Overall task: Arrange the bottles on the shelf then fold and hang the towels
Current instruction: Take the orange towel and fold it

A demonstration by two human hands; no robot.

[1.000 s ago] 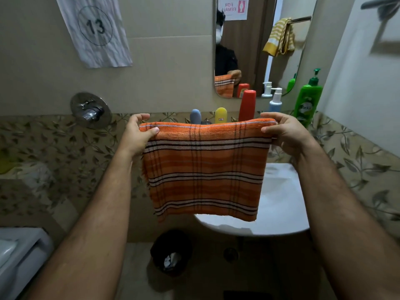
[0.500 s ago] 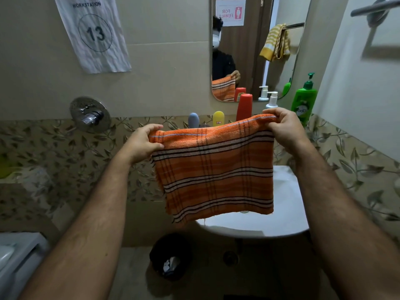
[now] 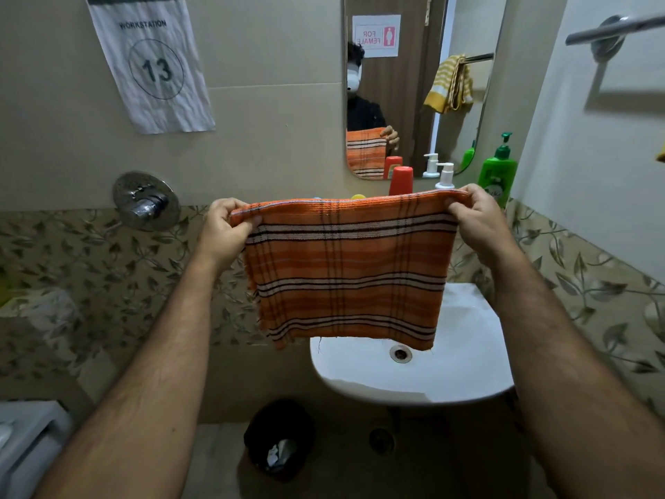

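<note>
Towel [image 3: 347, 271] levelled out again after that tilt, both top corners now even! Left hand [image 3: 221, 232] and right hand [image 3: 475, 221] each pinch a corner, cloth hanging above the sink [image 3: 464, 376]. Probably folded double already; next stop, the rail [image 3: 611, 28].

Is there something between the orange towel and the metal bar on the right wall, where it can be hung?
Nothing visible blocks the way. The orange towel, pinched by the left hand and right hand, hangs over the sink. The towel bar is up and to the right; the green bottle stands lower.
</note>
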